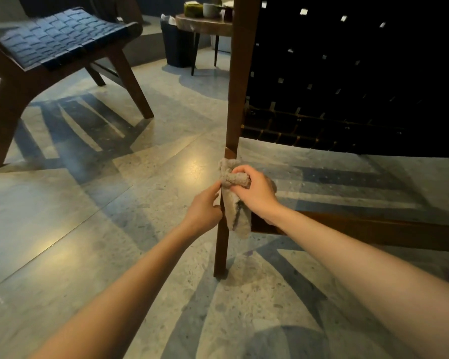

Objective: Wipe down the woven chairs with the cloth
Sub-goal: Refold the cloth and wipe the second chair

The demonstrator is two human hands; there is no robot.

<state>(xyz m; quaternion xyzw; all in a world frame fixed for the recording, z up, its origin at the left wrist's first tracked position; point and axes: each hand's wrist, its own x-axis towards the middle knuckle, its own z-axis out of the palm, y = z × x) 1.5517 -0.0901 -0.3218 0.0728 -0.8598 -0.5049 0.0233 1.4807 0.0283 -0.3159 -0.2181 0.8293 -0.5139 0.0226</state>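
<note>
A dark woven chair with a brown wooden frame fills the right side, seen from low down. Its near leg runs down to the floor in the middle. A grey fluffy cloth hangs against that leg. My right hand grips the cloth's bunched top, fingers curled round it. My left hand is on the left side of the leg, its fingers pinching the cloth's edge there. A second woven chair stands at the upper left.
A round wooden side table with cups and a green box stands at the back, a dark bin beside it. The floor is polished grey stone with chair shadows. A low wooden rail of the near chair runs right.
</note>
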